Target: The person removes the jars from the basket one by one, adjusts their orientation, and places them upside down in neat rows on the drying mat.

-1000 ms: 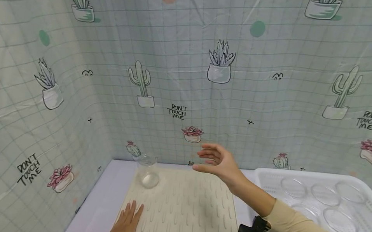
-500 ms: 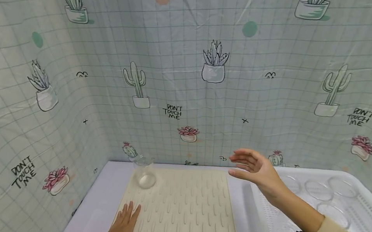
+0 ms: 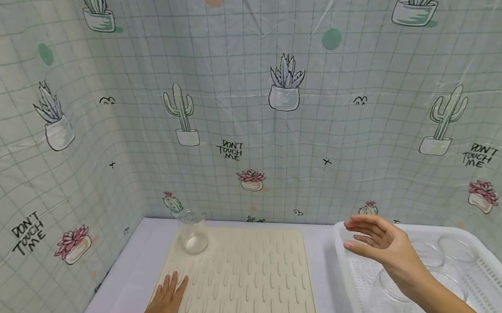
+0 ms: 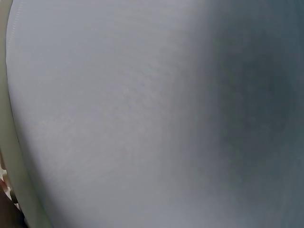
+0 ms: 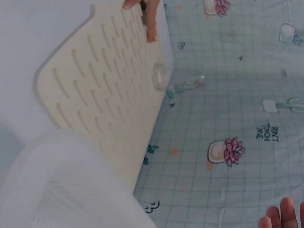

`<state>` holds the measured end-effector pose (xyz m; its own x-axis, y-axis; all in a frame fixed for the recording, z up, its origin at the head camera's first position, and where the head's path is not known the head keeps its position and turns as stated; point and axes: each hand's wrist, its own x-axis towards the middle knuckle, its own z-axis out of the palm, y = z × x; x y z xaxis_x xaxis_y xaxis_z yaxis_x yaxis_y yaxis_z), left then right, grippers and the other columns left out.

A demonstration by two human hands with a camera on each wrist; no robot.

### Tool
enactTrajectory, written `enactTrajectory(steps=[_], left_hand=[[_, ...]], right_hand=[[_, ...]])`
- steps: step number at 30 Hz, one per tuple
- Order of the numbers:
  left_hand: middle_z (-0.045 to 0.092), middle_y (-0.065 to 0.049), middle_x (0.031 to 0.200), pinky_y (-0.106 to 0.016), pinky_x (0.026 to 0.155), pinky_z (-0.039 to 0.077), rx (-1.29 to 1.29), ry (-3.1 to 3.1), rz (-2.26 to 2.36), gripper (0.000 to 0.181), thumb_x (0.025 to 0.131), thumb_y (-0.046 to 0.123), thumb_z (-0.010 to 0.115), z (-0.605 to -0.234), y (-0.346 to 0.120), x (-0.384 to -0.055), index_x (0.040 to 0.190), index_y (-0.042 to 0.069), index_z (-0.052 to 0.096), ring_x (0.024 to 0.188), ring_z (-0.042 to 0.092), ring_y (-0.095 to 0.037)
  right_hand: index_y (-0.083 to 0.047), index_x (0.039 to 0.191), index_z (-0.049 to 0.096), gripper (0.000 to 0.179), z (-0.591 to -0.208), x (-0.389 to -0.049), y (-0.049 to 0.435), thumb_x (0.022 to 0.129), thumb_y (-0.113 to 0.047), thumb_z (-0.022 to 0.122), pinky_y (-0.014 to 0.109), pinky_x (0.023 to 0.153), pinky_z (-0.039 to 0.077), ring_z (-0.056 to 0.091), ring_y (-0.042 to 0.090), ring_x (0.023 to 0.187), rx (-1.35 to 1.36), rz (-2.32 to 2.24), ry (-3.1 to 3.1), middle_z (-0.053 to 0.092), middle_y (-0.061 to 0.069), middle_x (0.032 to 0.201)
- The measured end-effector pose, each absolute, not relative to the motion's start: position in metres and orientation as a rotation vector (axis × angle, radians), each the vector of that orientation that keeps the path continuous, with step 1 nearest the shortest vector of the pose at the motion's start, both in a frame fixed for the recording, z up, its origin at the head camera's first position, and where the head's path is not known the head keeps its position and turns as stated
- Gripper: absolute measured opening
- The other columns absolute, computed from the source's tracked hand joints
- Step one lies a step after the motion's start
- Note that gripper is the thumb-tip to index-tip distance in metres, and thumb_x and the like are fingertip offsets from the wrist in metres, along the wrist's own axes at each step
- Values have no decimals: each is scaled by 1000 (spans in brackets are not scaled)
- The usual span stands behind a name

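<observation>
My left hand point(image 3: 165, 312) lies flat with fingers spread on the near left corner of a cream ridged mat point(image 3: 254, 278). A clear cup point(image 3: 194, 239) stands at the mat's far left corner, beyond that hand. On the other side, my right hand point(image 3: 386, 248) hovers over the left part of a white basket point(image 3: 353, 297), fingers gently curved, thumb apart, nothing held. Several clear round cups sit in the basket; one cup point(image 3: 388, 291) is just below this hand, others lie partly behind the hand and forearm. Right fingertips point(image 5: 287, 211) show at the right wrist view's lower corner.
A white table point(image 3: 325, 277) runs under the mat and basket. Behind and to the left hangs a grid-patterned cloth point(image 3: 243, 71) printed with cacti. The basket's raised rim stands between mat and cups. The left wrist view is mostly a blurred pale surface point(image 4: 104, 114).
My right hand has moved rightward from above the mat's far side to over the basket. The left hand stays on the mat. The view has turned slightly right.
</observation>
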<state>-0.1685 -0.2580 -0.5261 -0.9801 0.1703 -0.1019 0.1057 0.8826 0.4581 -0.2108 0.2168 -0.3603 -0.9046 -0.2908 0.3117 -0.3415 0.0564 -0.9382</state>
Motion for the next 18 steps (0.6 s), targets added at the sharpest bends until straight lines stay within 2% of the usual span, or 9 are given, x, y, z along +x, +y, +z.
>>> enactTrajectory(steps=[7, 15, 18], left_hand=[[5, -36, 159, -70, 112, 5, 220, 2900, 716, 127, 68, 67, 80, -528, -259, -171, 155, -5, 22, 145, 2, -55], [6, -37, 158, -70, 112, 4, 231, 2904, 746, 126, 68, 67, 80, -530, -260, -170, 154, -6, 23, 144, 2, -56], [8, -38, 158, -70, 112, 4, 239, 2912, 765, 127, 67, 67, 80, -532, -260, -171, 153, -7, 25, 144, 3, -57]], right_hand=[[-2, 132, 55, 46, -378, -199, 247, 89, 12, 66, 19, 94, 48, 61, 9, 113, 642, 1963, -2219, 65, 0, 123], [8, 132, 52, 47, -392, -191, 285, 87, 16, 66, 14, 93, 46, 61, 6, 112, 509, 1903, -2188, 68, -2, 121], [5, 132, 53, 48, -397, -188, 299, 87, 15, 67, 13, 90, 47, 61, 4, 110, 431, 1884, -2184, 68, -4, 119]])
